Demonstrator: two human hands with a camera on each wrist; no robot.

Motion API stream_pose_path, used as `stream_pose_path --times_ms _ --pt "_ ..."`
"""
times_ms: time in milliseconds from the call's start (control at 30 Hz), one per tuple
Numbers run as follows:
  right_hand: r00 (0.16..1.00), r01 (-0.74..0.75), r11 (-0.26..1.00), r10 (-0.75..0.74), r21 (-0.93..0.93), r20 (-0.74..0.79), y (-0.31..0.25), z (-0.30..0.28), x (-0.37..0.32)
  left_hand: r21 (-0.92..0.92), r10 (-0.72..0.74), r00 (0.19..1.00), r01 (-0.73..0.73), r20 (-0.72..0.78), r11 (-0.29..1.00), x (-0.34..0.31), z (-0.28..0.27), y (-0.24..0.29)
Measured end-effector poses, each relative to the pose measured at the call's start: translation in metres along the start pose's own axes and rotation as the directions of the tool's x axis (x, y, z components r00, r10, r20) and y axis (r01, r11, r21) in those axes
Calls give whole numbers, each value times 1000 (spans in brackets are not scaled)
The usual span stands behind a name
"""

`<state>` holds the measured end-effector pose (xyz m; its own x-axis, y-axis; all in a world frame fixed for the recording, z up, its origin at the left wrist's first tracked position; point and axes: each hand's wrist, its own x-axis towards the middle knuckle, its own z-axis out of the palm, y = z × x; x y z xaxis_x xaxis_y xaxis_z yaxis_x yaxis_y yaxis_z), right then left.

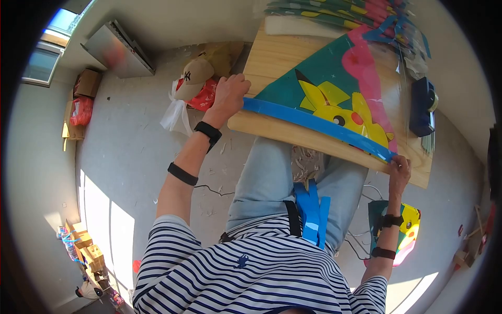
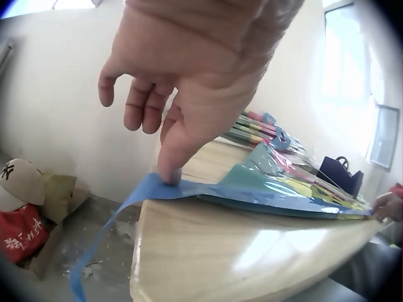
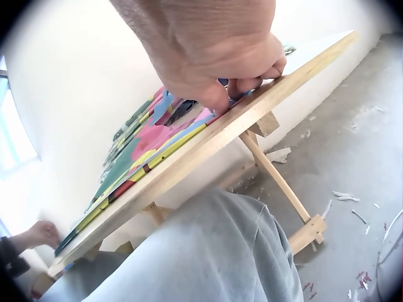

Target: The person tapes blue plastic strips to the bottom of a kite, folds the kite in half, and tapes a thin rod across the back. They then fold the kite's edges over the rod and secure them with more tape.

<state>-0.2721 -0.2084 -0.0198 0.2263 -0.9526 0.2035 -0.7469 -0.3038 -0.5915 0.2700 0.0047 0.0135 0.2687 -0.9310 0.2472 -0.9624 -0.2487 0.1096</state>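
Observation:
A blue strip [image 1: 319, 125] runs along the lower edge of a green, pink and yellow printed sheet [image 1: 334, 97] on the wooden table [image 1: 261, 125]. At the strip's left end the left hand [image 1: 228, 97] presses it with the thumb; in the left wrist view that hand [image 2: 189, 82] has its other fingers loosely bent above the table, and the strip's tail [image 2: 94, 242] hangs off the corner. The right hand [image 1: 400, 170] pinches the right end at the table edge. In the right wrist view the fingers of the right hand [image 3: 220, 63] touch the sheet's corner.
Stacked printed sheets [image 1: 319, 13] lie at the table's back, a dark blue tape dispenser [image 1: 421, 107] at its right. Blue strips [image 1: 312, 212] hang at the person's waist. A cap [image 1: 196, 78] and red bag [image 1: 203, 97] stand left of the table; another printed piece [image 1: 410, 230] is low right.

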Motion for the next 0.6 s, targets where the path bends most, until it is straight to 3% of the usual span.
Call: stream_pose_path --times_ms 67,133,167,233,333,500,600 --pt "1000 -14 1000 14 4 -7 4 2 1 -32 63 996 -61 56 998 2 2 6" --pt "999 -29 1000 29 7 -12 6 1 3 -134 -67 988 86 138 987 0 4 9" --pt "1000 -28 999 28 27 -8 6 1 3 -134 -66 988 84 139 987 -2 5 8" --pt "1000 -29 998 29 52 -3 6 2 1 -304 -96 993 111 65 946 -6 6 4" --pt "1000 0 999 1 36 -23 7 2 1 -365 -111 991 130 71 922 -8 7 -3" --pt "1000 -6 999 7 44 -29 8 3 0 -349 -76 997 63 -23 935 -8 4 9" --pt "999 -24 998 26 57 -32 3 1 -1 -304 -8 993 -28 -114 952 -8 -17 53"
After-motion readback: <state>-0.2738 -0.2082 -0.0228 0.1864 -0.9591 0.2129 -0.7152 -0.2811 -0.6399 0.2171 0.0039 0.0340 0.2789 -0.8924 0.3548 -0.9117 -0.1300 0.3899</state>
